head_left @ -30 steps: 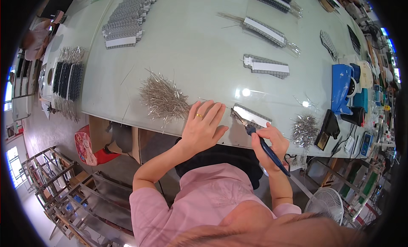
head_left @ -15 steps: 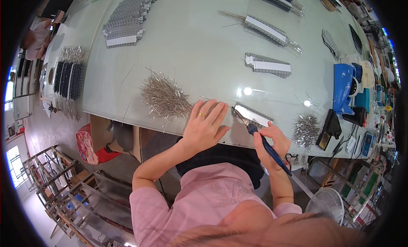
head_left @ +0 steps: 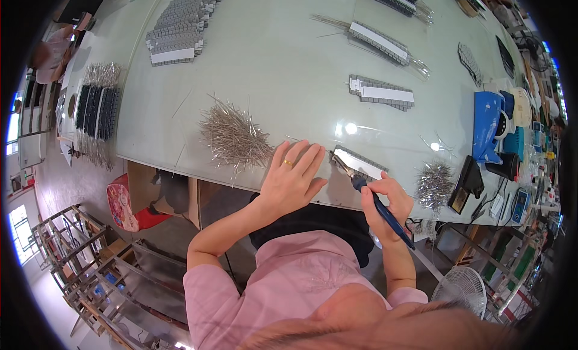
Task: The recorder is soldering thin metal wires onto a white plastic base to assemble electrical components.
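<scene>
My left hand (head_left: 292,174) lies palm down at the table's front edge, fingers stretched out and a ring on one. A thin wire (head_left: 291,137) shows just beyond its fingertips; what is under the fingers is hidden. In my right hand (head_left: 391,199) is a soldering iron (head_left: 380,209) with a blue handle. Its tip points up and left, beside the left end of a grey segmented strip with a white face (head_left: 360,162). Left of my left hand sits a heap of thin metal wires (head_left: 232,133).
A smaller wire heap (head_left: 435,184) lies at right, near a black stand (head_left: 466,182) and a blue device (head_left: 486,124). More strips (head_left: 382,92) lie farther back. Stacked grey strips (head_left: 180,34) stand at far left, dark wired strips (head_left: 96,112) at the left edge.
</scene>
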Tool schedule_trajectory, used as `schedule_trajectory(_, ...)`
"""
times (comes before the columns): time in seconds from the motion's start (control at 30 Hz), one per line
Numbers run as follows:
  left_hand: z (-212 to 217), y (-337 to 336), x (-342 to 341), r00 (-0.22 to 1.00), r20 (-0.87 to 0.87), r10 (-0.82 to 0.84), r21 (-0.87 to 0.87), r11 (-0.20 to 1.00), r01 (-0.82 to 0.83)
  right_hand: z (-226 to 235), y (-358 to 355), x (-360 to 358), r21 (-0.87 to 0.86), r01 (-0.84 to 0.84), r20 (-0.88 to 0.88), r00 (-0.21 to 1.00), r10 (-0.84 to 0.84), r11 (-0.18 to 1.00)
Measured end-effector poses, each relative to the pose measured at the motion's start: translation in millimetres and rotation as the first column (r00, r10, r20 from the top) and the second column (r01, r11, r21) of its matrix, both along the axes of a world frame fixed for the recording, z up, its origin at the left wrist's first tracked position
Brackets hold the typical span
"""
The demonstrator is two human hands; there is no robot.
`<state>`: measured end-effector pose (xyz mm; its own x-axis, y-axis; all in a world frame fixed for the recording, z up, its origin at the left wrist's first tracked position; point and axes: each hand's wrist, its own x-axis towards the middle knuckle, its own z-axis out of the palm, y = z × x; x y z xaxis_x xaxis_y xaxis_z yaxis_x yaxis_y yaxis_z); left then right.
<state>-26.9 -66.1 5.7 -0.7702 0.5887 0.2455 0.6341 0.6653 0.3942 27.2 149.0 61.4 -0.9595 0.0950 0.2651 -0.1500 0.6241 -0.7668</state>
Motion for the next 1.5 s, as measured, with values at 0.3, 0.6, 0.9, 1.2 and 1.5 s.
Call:
schedule_trajectory(0.3,-0.3,0.4,-0.4,1.0,0.006,-0.005,-0.001,1.0,0.005,0.2,-2.3,-2.3,0.007,-0.012,-0.009,1.0,0.013,1.0)
schedule_trajectory(0.6,-4.3,-7.9,3.5,0.996,-0.085,-0.014,0.136,0.99,0.025,-7.7,7.2,-2.8,-0.074,-0.049,0.018,0.999,0.05,0.996)
schedule_trajectory(0.9,1.2,14.7,32.7,0.934,-0.243,-0.26,0.251,0.914,0.319,-19.8,16.1,2.5,-0.24,-0.014,0.056,0.998,0.028,0.971)
schedule_trajectory(1.2,9.7,57.5,18.3,0.974,0.017,-0.227,0.046,0.973,0.226,-31.3,56.8,41.3,-0.626,0.36,0.015,0.892,-0.452,0.691)
schedule_trajectory(1.5,4.3,64.8,18.4,0.972,0.049,-0.228,-0.056,0.971,0.231,-44.4,74.2,67.2,-0.614,0.421,0.044,0.863,-0.504,0.668)
